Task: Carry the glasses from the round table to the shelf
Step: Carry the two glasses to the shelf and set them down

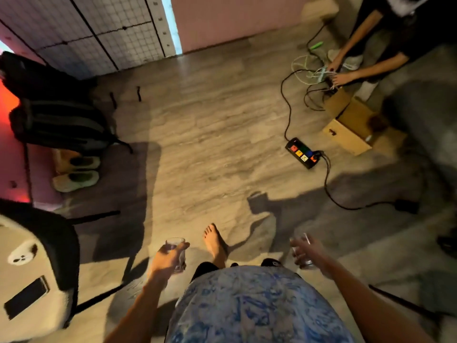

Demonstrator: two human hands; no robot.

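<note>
I hold one clear drinking glass in each hand, low in front of my body over the wooden floor. My left hand (166, 258) is wrapped around the left glass (176, 246), which stands upright. My right hand (312, 253) grips the right glass (302, 256), which is blurred and partly hidden by my fingers. My bare foot (215, 241) shows between the two hands. Neither the round table nor the shelf is in view.
A black power strip (303, 153) with a trailing cable (331, 191) lies on the floor ahead right, beside a cardboard box (351, 129). Another person (371, 53) sits at the far right handling wires. Bags (57, 120) and shoes (76, 174) line the left wall; a chair (37, 258) stands at near left.
</note>
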